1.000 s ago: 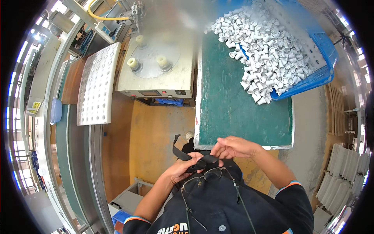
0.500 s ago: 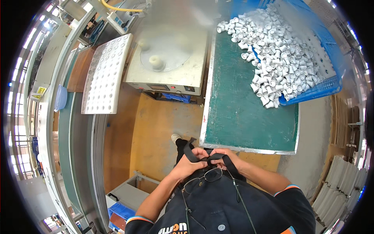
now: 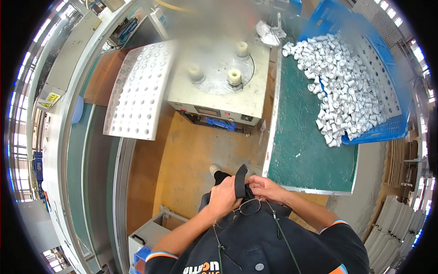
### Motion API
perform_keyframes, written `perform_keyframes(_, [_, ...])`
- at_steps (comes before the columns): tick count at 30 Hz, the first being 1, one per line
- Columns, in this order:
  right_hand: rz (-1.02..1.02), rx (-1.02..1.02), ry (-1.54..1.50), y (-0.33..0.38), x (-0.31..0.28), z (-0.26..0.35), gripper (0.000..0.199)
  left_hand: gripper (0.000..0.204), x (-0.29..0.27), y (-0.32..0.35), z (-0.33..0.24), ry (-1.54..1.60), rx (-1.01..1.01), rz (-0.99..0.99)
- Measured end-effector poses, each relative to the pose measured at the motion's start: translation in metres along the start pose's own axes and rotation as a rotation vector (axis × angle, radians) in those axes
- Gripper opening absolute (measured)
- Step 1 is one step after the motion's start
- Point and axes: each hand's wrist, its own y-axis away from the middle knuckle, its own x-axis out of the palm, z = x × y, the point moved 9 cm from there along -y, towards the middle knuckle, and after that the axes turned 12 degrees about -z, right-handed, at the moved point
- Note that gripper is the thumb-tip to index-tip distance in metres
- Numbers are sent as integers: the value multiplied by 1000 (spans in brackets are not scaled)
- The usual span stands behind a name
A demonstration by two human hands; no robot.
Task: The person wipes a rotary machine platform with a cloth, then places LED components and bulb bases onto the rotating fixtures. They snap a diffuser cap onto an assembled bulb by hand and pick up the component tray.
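Note:
At waist height in front of my dark shirt, both hands are closed on a black strap [image 3: 241,181]. My left hand [image 3: 223,196] grips it with curled fingers, and a flat length of it stands up beside that hand. My right hand [image 3: 268,189] pinches the black fabric just to the right; its fingertips are partly hidden. The knot or join between the hands cannot be made out. A pair of glasses [image 3: 250,207] hangs on a cord at my chest, just below the hands.
A green-topped table [image 3: 305,166] ahead right bears a tipped blue basket [image 3: 383,135] and a heap of small white cup-shaped parts [image 3: 344,91]. Ahead stands a beige machine [image 3: 182,93] with a round plate and several pale posts. A white holed tray [image 3: 132,98] lies left.
The view has shifted, showing more of the machine. The strap, which spread over both hands, now rises as one upright length by my left hand. Both hands remain close together.

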Motion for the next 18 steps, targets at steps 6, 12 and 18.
perform_keyframes(6, [79, -85, 118, -55, 36, 5, 29, 27, -32, 10, 74, 139, -319, -68])
perform_keyframes(12, [155, -26, 192, -88, 90, 10, 23, 21, -80, 24, 113, 290, -417, -129])
perform_keyframes(18, [134, -345, 331, -98, 125, 38, 20, 22, -96, 18, 143, 502, -378, 163])
